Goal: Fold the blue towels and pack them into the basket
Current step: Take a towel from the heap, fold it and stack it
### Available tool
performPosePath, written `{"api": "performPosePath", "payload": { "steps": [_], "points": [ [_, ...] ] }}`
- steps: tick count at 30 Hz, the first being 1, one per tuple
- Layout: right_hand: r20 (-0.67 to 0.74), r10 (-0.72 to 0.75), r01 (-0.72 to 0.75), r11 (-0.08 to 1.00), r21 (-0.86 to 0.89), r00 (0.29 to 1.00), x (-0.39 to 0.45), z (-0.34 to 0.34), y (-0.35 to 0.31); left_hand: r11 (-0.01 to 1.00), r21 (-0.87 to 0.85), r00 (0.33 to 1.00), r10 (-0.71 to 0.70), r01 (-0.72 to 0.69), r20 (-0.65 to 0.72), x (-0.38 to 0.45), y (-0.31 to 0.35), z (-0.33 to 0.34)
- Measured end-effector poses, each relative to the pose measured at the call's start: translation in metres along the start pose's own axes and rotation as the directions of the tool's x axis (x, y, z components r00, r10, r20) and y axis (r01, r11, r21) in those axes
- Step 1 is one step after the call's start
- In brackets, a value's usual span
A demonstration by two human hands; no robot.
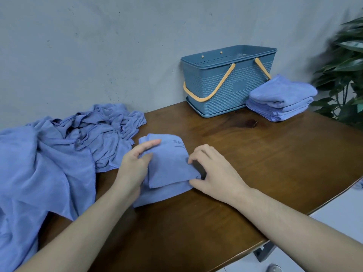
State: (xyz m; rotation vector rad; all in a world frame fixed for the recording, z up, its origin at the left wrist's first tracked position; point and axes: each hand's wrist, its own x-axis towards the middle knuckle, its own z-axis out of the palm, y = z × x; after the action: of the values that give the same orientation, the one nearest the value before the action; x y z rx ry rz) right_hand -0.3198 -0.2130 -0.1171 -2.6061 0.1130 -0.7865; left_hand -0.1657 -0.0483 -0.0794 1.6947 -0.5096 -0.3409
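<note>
Dark brown wooden table against a grey-blue wall; green plant at right edge of frame. Blue basket with yellow handles upper centre-right, a stack of folded towels touching its right side. Crumpled towel pile fills the left. Centre: half-folded blue towel, printed mark on top. Left hand pinches its left edge; right hand grips its right corner.

Bare table lies open between hands and basket. Stack touches the basket's right end. Pile blocks the left; plant crowds the far right.
</note>
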Motion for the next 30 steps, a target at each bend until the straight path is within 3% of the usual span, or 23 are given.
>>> {"api": "performPosePath", "payload": {
  "steps": [6, 10, 18, 25, 30],
  "points": [
    [0.087, -0.100, 0.100, 0.995, 0.007, 0.991, 0.001, 0.011, -0.007, 0.996, 0.070, 0.999, -0.046, 0.047, -0.025, -0.007, -0.022, -0.033],
    [0.090, -0.150, 0.154, 0.987, -0.045, 0.985, -0.001, 0.013, -0.007, 0.958, 0.286, 0.999, 0.031, -0.027, -0.011, -0.008, -0.022, -0.037],
    [0.134, -0.178, 0.185, 0.982, -0.037, 0.975, -0.004, 0.013, -0.010, 0.792, 0.604, 0.995, 0.045, -0.092, 0.092, -0.006, -0.026, -0.040],
    [0.129, -0.230, 0.235, 0.972, -0.026, 0.965, -0.005, 0.013, -0.009, 0.781, 0.618, 0.996, 0.054, -0.086, 0.070, -0.007, -0.027, -0.046],
    [0.112, -0.148, 0.144, 0.988, 0.049, 0.983, -0.002, 0.009, -0.015, 0.735, 0.675, 0.998, 0.041, -0.062, 0.047, -0.011, -0.037, -0.058]
  ]
}}
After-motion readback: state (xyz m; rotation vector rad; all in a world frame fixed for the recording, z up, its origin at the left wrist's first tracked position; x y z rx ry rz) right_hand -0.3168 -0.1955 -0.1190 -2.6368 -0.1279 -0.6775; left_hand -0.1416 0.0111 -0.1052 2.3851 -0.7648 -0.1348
